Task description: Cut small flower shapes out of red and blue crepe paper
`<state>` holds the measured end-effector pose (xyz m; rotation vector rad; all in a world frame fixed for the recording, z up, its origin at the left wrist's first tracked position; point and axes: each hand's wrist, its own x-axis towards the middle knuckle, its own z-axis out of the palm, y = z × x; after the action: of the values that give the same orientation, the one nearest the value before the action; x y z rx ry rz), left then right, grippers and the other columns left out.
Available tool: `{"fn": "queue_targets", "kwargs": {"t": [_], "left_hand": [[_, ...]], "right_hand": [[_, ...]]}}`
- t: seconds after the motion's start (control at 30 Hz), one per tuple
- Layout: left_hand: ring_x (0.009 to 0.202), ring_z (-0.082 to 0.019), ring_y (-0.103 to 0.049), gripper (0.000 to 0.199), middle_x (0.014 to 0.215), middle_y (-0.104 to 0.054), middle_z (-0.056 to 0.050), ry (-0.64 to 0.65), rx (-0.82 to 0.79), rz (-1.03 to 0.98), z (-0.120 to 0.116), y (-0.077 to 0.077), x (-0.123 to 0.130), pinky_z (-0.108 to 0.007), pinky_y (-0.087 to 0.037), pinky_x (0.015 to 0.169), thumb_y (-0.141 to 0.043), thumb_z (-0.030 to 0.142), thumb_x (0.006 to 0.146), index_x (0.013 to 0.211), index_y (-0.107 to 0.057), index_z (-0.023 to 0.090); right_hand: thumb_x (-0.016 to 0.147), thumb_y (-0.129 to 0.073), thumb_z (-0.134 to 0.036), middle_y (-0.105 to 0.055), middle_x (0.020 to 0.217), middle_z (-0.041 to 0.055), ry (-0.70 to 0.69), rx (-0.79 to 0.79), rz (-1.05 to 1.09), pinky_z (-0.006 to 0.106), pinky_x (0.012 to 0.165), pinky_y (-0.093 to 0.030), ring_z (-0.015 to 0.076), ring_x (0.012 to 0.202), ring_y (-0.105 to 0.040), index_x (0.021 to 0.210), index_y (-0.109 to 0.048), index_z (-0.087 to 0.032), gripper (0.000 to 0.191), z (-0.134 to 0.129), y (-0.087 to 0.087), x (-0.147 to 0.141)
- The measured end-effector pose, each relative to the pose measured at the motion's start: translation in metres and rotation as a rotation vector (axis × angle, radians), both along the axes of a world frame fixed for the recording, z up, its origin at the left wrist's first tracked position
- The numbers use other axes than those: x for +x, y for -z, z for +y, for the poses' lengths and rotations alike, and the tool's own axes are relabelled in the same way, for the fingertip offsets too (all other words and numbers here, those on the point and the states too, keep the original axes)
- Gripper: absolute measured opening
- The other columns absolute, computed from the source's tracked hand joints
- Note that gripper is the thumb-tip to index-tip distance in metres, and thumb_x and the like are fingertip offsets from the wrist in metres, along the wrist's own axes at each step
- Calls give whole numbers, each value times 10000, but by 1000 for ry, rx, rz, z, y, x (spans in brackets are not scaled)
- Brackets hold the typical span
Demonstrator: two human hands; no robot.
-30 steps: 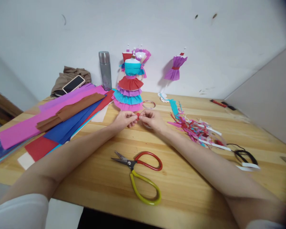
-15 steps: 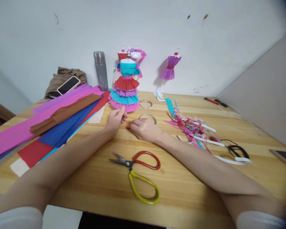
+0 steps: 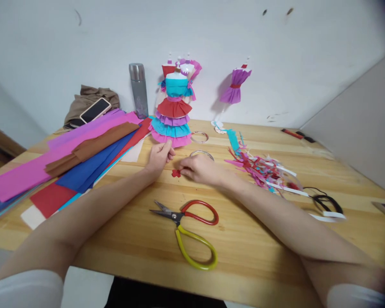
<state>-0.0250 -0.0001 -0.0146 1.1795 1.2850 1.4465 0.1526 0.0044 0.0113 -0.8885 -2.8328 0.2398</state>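
Note:
A small red crepe-paper cutout [image 3: 176, 173] lies on the table in front of me. At its right edge my right hand [image 3: 199, 168] is closed, fingertips together and touching the paper. My left hand [image 3: 159, 157] is curled shut, thumb against the index finger, just below the pink hem of a tiered paper dress [image 3: 173, 109] on a small dress form. Whether that hand holds anything is hidden. Nearer to me lie scissors [image 3: 176, 217] with one red and one yellow handle, blades slightly apart. Behind my right hand is a roll of tape [image 3: 202, 152], partly covered.
Colored crepe-paper strips [image 3: 93, 149] spread over the left side, with a phone [image 3: 95, 110] and a grey flask [image 3: 138, 90] behind. Paper scraps [image 3: 266, 169] are heaped at right, near a black cord [image 3: 327, 203]. A purple-dressed form [image 3: 235, 87] stands near the wall.
My right hand has shifted slightly back and to the right, uncovering more of the red paper cutout. The left hand stays closed by the hem. The view has shifted a little.

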Motion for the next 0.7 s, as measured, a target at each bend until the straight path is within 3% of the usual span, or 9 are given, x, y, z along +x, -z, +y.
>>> {"fn": "queue_targets", "kwargs": {"t": [0.1, 0.23, 0.33, 0.43, 0.5, 0.63, 0.7], "left_hand": [[403, -62, -405, 559, 457, -491, 23, 6, -2, 3, 1, 1, 0, -202, -320, 438, -619, 537, 961, 536, -554, 179], [415, -64, -413, 545, 466, -502, 21, 31, -18, 9, 1, 0, -1, -198, -328, 433, -613, 529, 965, 548, -563, 181], [426, -67, -422, 536, 473, -508, 17, 47, -4, 38, -1, 0, 0, -208, -342, 452, -608, 505, 964, 542, -574, 175], [449, -78, -436, 505, 483, -519, 15, 60, 30, 61, -3, 2, 1, -217, -362, 481, -596, 466, 966, 553, -592, 174], [478, -87, -460, 449, 513, -548, 11, 62, 69, 85, -4, 3, 2, -221, -379, 506, -584, 414, 967, 591, -623, 172], [570, -110, -526, 309, 625, -621, 6, 72, 160, 188, -8, 3, 3, -228, -402, 558, -551, 310, 964, 739, -706, 165], [593, -117, -527, 273, 630, -605, 21, 71, 200, 250, -9, 1, 2, -232, -405, 577, -547, 287, 963, 793, -725, 168]], "right_hand": [[903, -668, -215, -729, 747, 33, 107, -75, 27, 265, 634, -335, 146, 641, -588, 863, -732, -175, 85, 4, -13, 6], [888, -727, -383, -725, 762, 71, 260, -71, -124, 292, 615, -306, 181, 649, -588, 792, -714, -185, 220, 11, -23, 18], [869, -715, -268, -713, 746, 79, 313, -52, -191, 314, 599, -272, 187, 634, -579, 740, -687, -198, 150, 16, -18, 22], [864, -624, -156, -672, 684, 45, 267, -79, -129, 311, 590, -288, 160, 592, -534, 689, -629, -202, 181, 23, -15, 24], [845, -621, -191, -621, 617, 18, 223, -197, 20, 297, 588, -327, 148, 567, -507, 646, -570, -203, 206, 27, -20, 28], [860, -668, -459, -683, 675, 36, 90, -732, 381, 292, 625, -445, 167, 635, -613, 725, -611, -196, 301, 29, -36, 40], [797, -757, -577, -711, 719, 43, 17, -898, 503, 285, 626, -466, 161, 649, -635, 768, -636, -188, 408, 28, -40, 43]]}}
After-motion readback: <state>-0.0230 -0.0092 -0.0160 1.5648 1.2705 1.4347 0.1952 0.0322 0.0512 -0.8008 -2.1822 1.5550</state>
